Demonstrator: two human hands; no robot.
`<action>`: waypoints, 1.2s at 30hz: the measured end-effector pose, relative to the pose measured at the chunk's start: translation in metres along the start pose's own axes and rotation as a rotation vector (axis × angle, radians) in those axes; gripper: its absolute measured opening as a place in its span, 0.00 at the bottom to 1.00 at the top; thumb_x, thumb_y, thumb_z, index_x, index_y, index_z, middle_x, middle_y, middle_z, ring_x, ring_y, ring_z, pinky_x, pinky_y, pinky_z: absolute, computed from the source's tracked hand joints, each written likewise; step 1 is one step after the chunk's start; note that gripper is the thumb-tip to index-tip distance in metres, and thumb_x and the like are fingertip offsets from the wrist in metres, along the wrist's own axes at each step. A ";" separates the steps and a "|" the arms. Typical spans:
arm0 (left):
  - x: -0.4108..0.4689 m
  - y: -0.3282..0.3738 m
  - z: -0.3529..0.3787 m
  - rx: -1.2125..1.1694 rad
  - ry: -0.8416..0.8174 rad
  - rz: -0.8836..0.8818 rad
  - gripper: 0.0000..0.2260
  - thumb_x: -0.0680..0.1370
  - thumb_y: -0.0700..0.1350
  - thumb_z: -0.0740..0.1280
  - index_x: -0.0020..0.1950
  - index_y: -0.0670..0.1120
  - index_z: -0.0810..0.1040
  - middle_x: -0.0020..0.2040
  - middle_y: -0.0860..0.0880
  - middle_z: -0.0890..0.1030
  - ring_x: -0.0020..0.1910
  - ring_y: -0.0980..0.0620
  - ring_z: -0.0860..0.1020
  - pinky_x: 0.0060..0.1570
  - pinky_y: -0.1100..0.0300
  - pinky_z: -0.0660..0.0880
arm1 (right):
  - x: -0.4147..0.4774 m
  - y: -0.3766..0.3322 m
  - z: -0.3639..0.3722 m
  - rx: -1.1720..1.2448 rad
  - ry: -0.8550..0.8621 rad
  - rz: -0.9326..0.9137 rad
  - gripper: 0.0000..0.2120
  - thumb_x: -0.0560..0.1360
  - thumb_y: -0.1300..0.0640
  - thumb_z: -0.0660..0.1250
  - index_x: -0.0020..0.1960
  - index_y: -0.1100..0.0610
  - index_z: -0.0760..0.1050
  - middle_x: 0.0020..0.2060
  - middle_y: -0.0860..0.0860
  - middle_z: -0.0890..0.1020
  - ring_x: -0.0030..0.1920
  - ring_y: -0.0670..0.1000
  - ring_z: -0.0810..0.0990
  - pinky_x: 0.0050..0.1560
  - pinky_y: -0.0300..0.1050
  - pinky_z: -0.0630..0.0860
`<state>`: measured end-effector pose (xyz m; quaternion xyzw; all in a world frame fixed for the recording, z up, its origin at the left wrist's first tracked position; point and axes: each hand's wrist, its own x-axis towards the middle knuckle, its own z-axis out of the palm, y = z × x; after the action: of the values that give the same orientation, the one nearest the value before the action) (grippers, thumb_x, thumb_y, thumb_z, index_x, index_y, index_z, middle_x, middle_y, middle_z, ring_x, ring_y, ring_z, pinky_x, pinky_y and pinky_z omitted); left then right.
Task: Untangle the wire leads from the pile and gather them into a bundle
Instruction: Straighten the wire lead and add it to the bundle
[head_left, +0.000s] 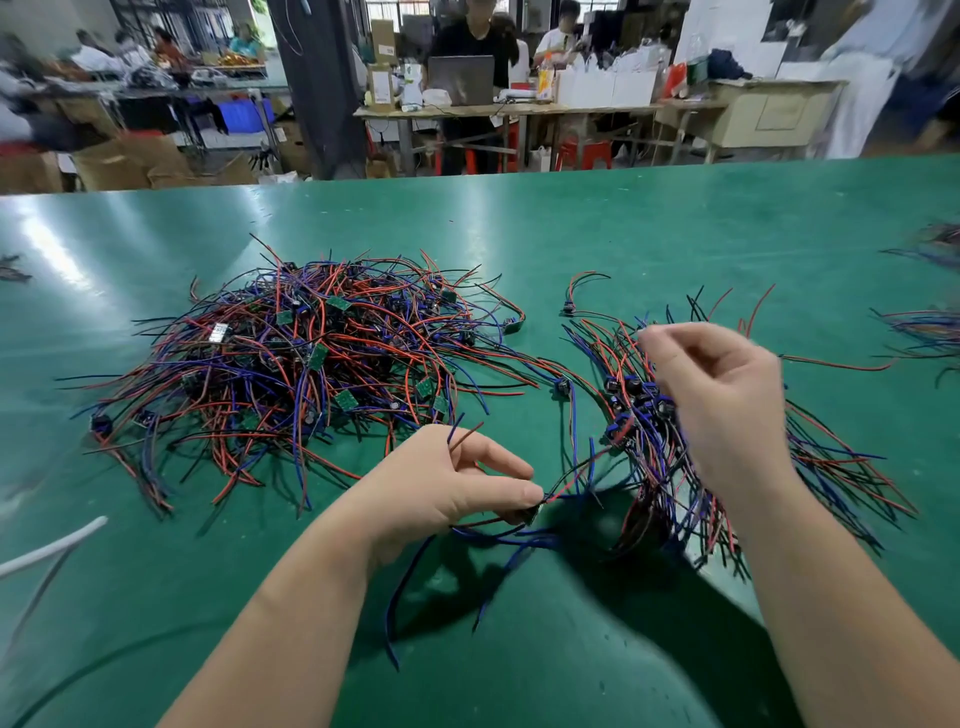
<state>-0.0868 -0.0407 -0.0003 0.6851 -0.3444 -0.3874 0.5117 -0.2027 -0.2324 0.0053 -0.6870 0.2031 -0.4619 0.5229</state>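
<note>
A big tangled pile of red, blue and black wire leads (317, 358) with small green boards lies on the green table (571, 228), left of centre. My left hand (457, 483) pinches one wire lead (519, 525) by its small board, its blue and red wires trailing down toward me. To the right, my right hand (727, 405) is raised above a gathered bundle of leads (649, 441), fingers curled; blur hides whether it holds any wire. The bundle's wire ends fan out to the right.
A single lead (576, 296) lies alone between pile and bundle. More wire heaps (930, 332) sit at the table's right edge. A white cable (52, 545) crosses the near left. Beyond the table stand workbenches, boxes and people.
</note>
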 end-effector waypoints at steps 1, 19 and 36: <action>0.000 0.000 0.000 0.012 0.037 0.002 0.13 0.67 0.44 0.77 0.47 0.41 0.81 0.27 0.50 0.80 0.24 0.61 0.73 0.26 0.72 0.66 | -0.006 -0.003 0.007 -0.062 -0.158 -0.062 0.03 0.72 0.57 0.72 0.40 0.54 0.82 0.32 0.48 0.82 0.33 0.44 0.75 0.36 0.37 0.72; 0.004 0.010 -0.005 -0.600 0.173 0.126 0.10 0.67 0.43 0.71 0.48 0.44 0.80 0.35 0.47 0.81 0.22 0.59 0.64 0.22 0.69 0.61 | -0.037 -0.010 0.029 0.067 -0.983 0.343 0.04 0.74 0.57 0.67 0.47 0.55 0.80 0.38 0.52 0.84 0.27 0.49 0.78 0.30 0.37 0.74; 0.002 0.003 0.043 -0.273 0.041 0.218 0.22 0.67 0.50 0.67 0.60 0.45 0.78 0.49 0.45 0.85 0.43 0.57 0.81 0.42 0.72 0.73 | -0.009 -0.024 0.015 0.956 -0.144 0.770 0.06 0.62 0.62 0.70 0.39 0.59 0.78 0.35 0.53 0.81 0.23 0.42 0.78 0.16 0.28 0.66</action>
<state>-0.1242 -0.0615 -0.0048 0.5754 -0.3505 -0.3588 0.6460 -0.1994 -0.2084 0.0230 -0.2835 0.1710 -0.2325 0.9145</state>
